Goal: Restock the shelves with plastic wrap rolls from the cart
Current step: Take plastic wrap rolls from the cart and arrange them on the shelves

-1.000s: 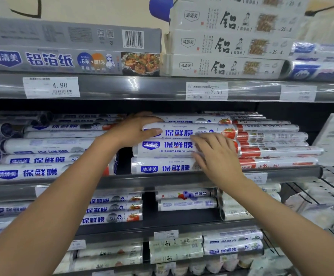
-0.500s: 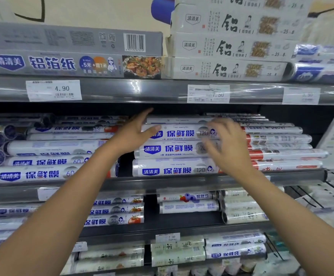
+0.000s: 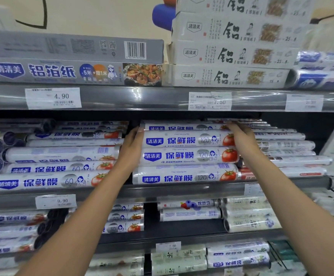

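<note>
A stack of white plastic wrap rolls (image 3: 182, 156) with blue lettering, "120" and a tomato picture lies lengthwise on the middle shelf (image 3: 162, 189). My left hand (image 3: 131, 148) presses with straight fingers against the left ends of the upper rolls. At the right ends of the same rolls, my right hand (image 3: 243, 138) lies flat, its fingertips reaching over the topmost roll (image 3: 182, 127). Neither hand holds a roll. The cart is out of view.
Similar "60" rolls (image 3: 42, 182) fill the shelf to the left, and red-labelled rolls (image 3: 293, 162) lie to the right. Foil boxes (image 3: 72, 70) and white boxes (image 3: 231, 76) sit on the shelf above. More rolls (image 3: 190, 214) fill the lower shelves.
Both hands moved off the front of the rolls, spread apart, and now bracket the two ends of the stack. The view has come closer to the shelf.
</note>
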